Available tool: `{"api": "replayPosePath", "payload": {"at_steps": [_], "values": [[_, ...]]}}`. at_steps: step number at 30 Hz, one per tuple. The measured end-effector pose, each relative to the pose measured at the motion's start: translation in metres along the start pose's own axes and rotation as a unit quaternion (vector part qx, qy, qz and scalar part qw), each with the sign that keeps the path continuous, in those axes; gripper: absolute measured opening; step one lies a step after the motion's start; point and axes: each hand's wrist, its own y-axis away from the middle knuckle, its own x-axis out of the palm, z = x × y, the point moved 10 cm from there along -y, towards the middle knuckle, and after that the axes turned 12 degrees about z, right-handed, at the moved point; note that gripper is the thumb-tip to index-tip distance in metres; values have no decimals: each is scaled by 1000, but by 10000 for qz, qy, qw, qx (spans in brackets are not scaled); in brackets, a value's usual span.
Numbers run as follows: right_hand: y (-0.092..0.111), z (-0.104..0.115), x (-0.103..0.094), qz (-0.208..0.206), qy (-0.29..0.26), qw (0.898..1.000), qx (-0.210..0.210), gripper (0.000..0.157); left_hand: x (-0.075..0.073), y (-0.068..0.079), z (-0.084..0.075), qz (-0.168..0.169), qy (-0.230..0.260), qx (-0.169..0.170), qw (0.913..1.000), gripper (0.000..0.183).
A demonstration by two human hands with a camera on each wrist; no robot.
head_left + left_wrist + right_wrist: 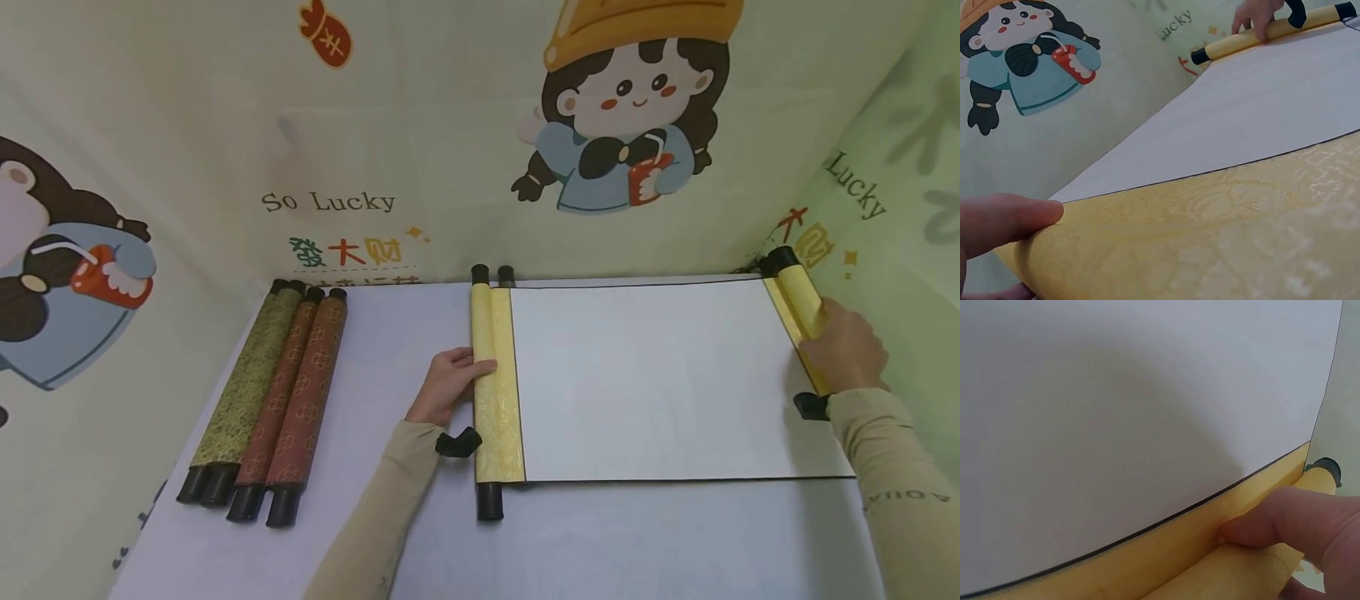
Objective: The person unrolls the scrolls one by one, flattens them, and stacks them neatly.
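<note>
A hanging scroll with a blank white sheet (660, 383) and yellow patterned borders lies unrolled across the table. At its left end my left hand (447, 379) grips the yellow roller (487, 433), thumb on top and fingers around the outer side. My right hand (847, 346) holds the yellow roller at the right end (802, 292), which has black knobs. In the right wrist view the right thumb (1254, 528) presses the yellow border beside the roll. The left wrist view shows the left thumb (1029, 214) on the yellow border, with the other fingers mostly hidden beneath.
Several rolled scrolls lie side by side at the left of the white table (360, 533): green patterned ones (247, 383) and reddish-brown ones (311, 400), all with black ends. A cartoon-printed cloth backdrop (450, 125) rises behind the table and along both sides.
</note>
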Motion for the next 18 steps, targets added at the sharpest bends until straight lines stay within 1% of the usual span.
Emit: {"api": "replayPosePath", "payload": {"at_steps": [5,9,13,15,18], "values": [[-2,-2,1,48,-6,10000,33,76,2,-6,-2,-27,10,-13,10000,56],[-6,-5,4,97,34,9998,152,74,3,-10,-2,-3,-7,-30,10000,58],[-12,-9,9,117,40,9996,254,72,3,-13,-3,-49,-87,-33,9999,59],[-15,-8,10,69,47,9997,211,69,2,-15,-4,-110,-156,-13,9998,59],[-19,-7,12,-130,109,9998,105,62,0,-16,-3,-217,-247,26,9995,59]]}}
